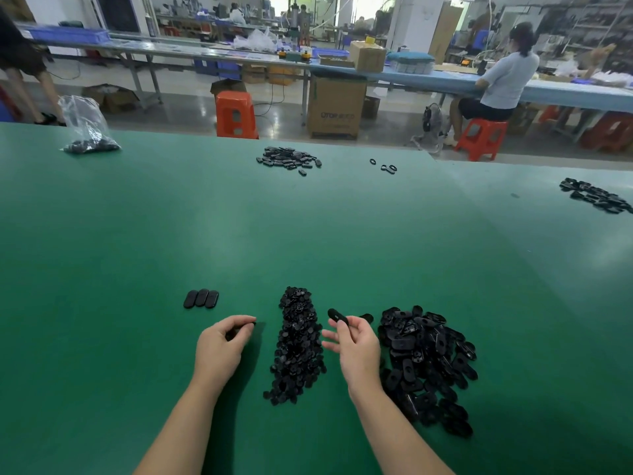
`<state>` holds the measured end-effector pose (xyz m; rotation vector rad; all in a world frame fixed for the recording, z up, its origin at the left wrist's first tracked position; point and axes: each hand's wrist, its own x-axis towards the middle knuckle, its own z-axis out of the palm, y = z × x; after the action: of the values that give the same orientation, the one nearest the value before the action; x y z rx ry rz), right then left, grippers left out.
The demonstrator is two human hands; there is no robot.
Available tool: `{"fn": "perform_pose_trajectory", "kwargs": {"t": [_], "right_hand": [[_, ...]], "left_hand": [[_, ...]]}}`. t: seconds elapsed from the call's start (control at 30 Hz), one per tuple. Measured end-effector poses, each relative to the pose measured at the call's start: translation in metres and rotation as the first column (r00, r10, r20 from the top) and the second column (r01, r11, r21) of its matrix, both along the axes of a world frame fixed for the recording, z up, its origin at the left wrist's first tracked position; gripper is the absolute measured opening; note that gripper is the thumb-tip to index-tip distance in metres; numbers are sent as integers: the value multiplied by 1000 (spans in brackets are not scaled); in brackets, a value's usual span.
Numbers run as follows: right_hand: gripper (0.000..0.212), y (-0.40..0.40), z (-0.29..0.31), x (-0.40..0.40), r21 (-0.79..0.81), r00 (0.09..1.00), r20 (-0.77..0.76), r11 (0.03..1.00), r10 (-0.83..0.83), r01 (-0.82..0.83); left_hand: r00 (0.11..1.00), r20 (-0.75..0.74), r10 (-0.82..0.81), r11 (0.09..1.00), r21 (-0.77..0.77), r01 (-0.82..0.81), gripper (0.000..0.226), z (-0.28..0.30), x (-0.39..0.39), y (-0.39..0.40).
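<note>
Two flat, matte black oval pieces: right hand [358, 351] pinches one piece [338, 316], left hand [219, 347] curls round the other piece [239, 329].

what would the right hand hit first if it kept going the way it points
Probably the middle pile: the right hand, pinching a part, points forward-left at it. Depth is unclear.

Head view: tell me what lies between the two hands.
A long heap of small black parts lies on the green table between the left hand and the right hand, shown in the head view.
</note>
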<state>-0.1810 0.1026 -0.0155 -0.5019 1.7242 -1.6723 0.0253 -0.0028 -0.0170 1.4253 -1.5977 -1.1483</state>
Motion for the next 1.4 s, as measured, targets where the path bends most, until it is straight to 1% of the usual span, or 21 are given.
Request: {"fn": "perform_pose_trajectory", "kwargs": {"t": [0.13, 0.23, 0.3, 0.37, 0.43, 0.5, 0.57, 0.63, 0.73, 0.83, 0.93, 1.07, 1.27, 1.4], "right_hand": [[8, 1, -6, 3, 18, 998, -65, 1000, 26, -25], [12, 4, -6, 0, -1, 997, -53, 998, 59, -59], [25, 6, -7, -3, -9, 994, -44, 995, 103, -103], [29, 6, -9, -4, -11, 991, -39, 992, 124, -125], [27, 6, -12, -3, 0, 991, -55, 992, 123, -123], [25, 6, -15, -2, 12, 988, -92, 992, 127, -127], [23, 6, -15, -2, 17, 984, -120, 991, 133, -132], [22, 6, -15, -1, 12, 983, -131, 991, 132, -132], [22, 6, -14, 1, -6, 980, -147, 991, 133, -135], [21, 7, -14, 0, 0, 974, -178, 990, 140, -142], [21, 9, -13, 0, 12, 967, -221, 991, 130, -131], [25, 9, -10, 1, 28, 960, -252, 993, 120, -117], [27, 10, -9, 2, 46, 951, -280, 991, 134, -126], [25, 10, -9, 2, 53, 946, -290, 990, 142, -132]], "left_hand": [[997, 73, -34, 999, -10, 34, 28, 1, 0, -1], [995, 95, -34, 999, -20, 36, 26, 1, -1, 1], [998, 62, -27, 999, -15, 28, 23, 2, 0, 1], [1000, 3, -10, 1000, 5, 10, 22, 4, 2, 1], [1000, -19, -13, 1000, 13, 13, 24, 7, 2, 1], [999, -13, -49, 999, -1, 49, 26, 12, -2, 4], [993, 29, -117, 992, -33, 118, 24, 20, -17, 12], [979, 103, -175, 977, -104, 185, 19, 27, -39, 24], [973, 126, -193, 963, -165, 213, 15, 34, -75, 40], [960, 174, -221, 959, -139, 246, 13, 33, -100, 49], [952, 220, -211, 962, -124, 242, 11, 31, -110, 51], [951, 232, -203, 963, -129, 237, 12, 30, -112, 49], [952, 234, -197, 970, -92, 223, 15, 31, -113, 46], [940, 276, -199, 971, -74, 228, 18, 36, -115, 43]]}}
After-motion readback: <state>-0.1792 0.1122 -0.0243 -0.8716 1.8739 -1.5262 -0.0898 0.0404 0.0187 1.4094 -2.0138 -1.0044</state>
